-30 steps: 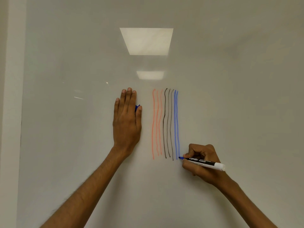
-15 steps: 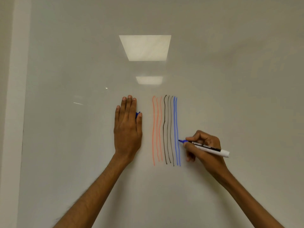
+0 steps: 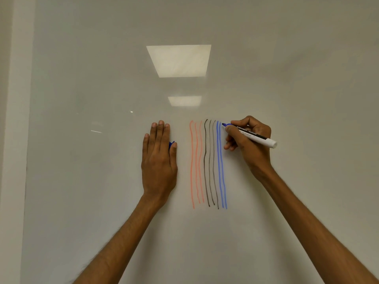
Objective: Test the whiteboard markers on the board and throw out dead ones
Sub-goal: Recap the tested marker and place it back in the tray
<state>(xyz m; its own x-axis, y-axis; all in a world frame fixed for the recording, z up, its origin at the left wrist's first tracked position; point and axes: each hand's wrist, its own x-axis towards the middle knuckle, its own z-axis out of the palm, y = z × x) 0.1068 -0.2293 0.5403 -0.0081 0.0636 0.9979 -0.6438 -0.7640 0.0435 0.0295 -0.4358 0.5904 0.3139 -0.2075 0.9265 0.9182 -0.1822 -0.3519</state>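
The blue marker (image 3: 254, 136) is clamped in the right hand (image 3: 250, 149), tip pointed left just beside the blue lines (image 3: 220, 165) at their top, barrel trailing right; the left hand (image 3: 159, 160) is laid flat, fingers straight

A dim beige wall (image 3: 5, 140) stood at the far left, with a paler vertical band (image 3: 19, 119) beside it. The glossy whiteboard (image 3: 307, 78) mirrored two rectangular ceiling lights, a large panel (image 3: 178, 60) above a smaller panel (image 3: 185, 101). Faint glints (image 3: 96, 131) lay to their left.
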